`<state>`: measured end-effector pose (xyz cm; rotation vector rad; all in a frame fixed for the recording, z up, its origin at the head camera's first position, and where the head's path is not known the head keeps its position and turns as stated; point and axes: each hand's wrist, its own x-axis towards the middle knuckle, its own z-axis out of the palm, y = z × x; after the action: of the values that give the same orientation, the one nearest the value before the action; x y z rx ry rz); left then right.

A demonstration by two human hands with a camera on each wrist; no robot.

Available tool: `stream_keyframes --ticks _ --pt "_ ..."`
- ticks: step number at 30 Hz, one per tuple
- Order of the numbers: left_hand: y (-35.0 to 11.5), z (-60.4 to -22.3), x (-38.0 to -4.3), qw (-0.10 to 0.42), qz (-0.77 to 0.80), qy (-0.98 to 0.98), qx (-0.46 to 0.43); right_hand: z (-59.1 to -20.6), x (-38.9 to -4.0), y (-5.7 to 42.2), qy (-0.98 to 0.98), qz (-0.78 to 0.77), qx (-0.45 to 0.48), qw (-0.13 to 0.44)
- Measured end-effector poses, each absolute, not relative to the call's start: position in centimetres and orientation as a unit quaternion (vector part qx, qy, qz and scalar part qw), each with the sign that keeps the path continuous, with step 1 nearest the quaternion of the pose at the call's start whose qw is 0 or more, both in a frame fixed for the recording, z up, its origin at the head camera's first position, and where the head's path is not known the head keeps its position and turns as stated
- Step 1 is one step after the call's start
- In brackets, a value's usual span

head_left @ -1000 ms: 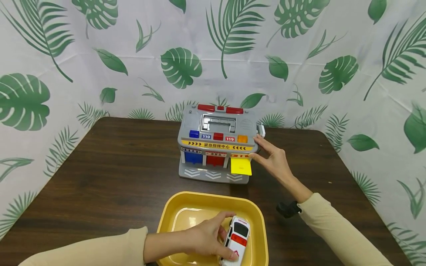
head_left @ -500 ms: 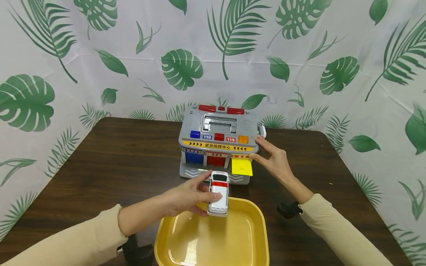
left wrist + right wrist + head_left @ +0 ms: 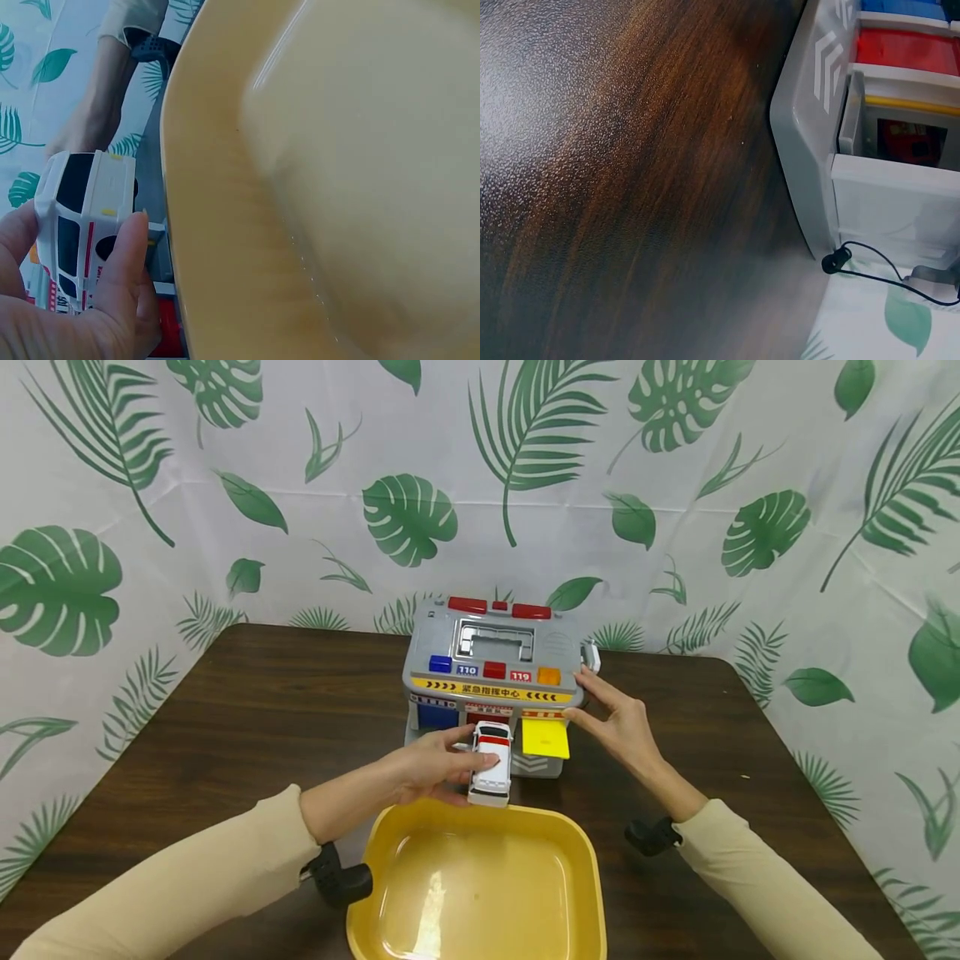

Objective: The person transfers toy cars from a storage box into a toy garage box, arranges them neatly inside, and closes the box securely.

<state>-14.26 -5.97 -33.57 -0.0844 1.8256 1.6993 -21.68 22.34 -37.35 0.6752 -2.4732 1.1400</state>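
Observation:
My left hand (image 3: 431, 768) holds a white toy ambulance (image 3: 492, 772) with a red roof band, thumb on its roof and fingers along its left side. It is in front of the toy emergency station (image 3: 487, 689), just beyond the yellow tray. In the left wrist view the ambulance (image 3: 75, 217) is between thumb and fingers. A yellow flap door (image 3: 545, 738) at the station's right bay is swung up. My right hand (image 3: 622, 722) touches the station's right front corner with extended fingers, thumb beside the flap's edge. The right wrist view shows the uncovered bay (image 3: 907, 139), but no hand.
The yellow tray (image 3: 592, 868) stands on the dark wooden table (image 3: 285, 710) in front of the station. Blue (image 3: 437, 717) and red doors fill the other bays, the red one partly hidden. A thin black cord (image 3: 874, 279) hangs by the station's side. Leaf-printed cloth hangs behind.
My left hand has lifted the toy ambulance out of the yellow tray and carried it forward to the station's front. My right hand has stayed by the yellow flap.

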Motion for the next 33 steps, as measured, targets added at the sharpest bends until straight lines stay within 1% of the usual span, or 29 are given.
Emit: stream_keyframes --ticks 9,25,33 --pt "-4.8 -34.5 -15.3 0.324 0.653 0.684 -0.042 -37.2 -21.4 22.3 -0.869 0.407 0.233 0.158" --pt "-3.2 -36.0 -16.3 0.3 0.657 0.69 -0.057 -37.2 -21.5 22.3 -0.876 0.391 0.231 0.165" --pt "-1.9 -36.7 -16.5 0.3 0.663 0.683 -0.057 -37.2 -21.6 22.2 -0.874 0.394 0.231 0.168"
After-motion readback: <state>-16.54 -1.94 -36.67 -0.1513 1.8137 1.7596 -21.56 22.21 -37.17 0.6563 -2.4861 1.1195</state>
